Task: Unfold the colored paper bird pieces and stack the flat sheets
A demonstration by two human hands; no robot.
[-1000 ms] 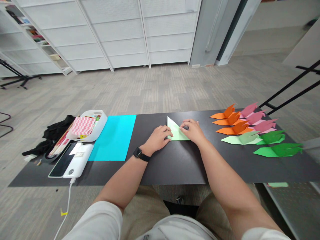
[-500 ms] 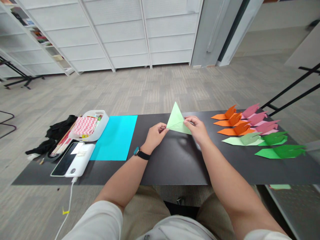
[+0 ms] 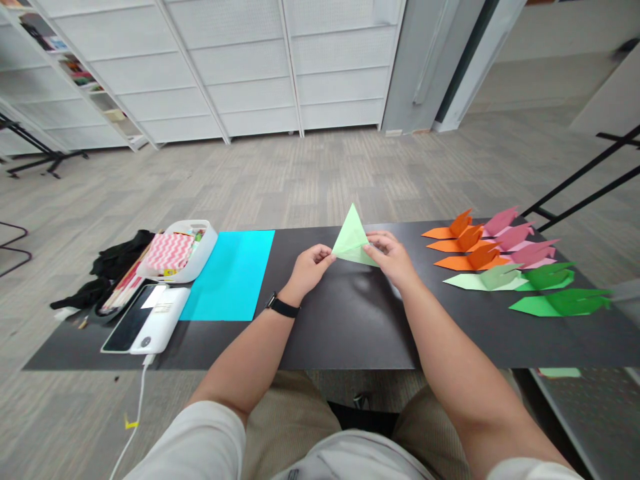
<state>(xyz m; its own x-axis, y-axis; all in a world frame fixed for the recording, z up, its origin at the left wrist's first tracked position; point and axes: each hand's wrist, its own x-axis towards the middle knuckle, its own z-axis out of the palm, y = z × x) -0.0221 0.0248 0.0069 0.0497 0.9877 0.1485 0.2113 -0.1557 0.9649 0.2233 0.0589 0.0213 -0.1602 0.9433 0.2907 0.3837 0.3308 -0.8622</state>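
Observation:
A light green sheet of origami paper [image 3: 353,237], folded into a triangle with its point away from me, is held above the black table [image 3: 345,327]. My left hand [image 3: 313,268] pinches its left corner between thumb and fingers. Its right side is gripped by my right hand [image 3: 393,257], with the thumb on the near face and the fingers partly hidden behind the paper. A crease runs across the lower part of the triangle.
Several folded paper birds stand at the right: orange [image 3: 467,259], pink [image 3: 530,255] and green [image 3: 563,303]. Blue paper [image 3: 233,277] lies left of my hands. Beyond it are a white basket [image 3: 200,257], a phone [image 3: 130,327] and a white power bank [image 3: 160,320] with a cable.
The green paper has shifted very slightly, its right side drawn a little to the left with my right hand. Both hands keep their hold, and my left wrist has turned a little.

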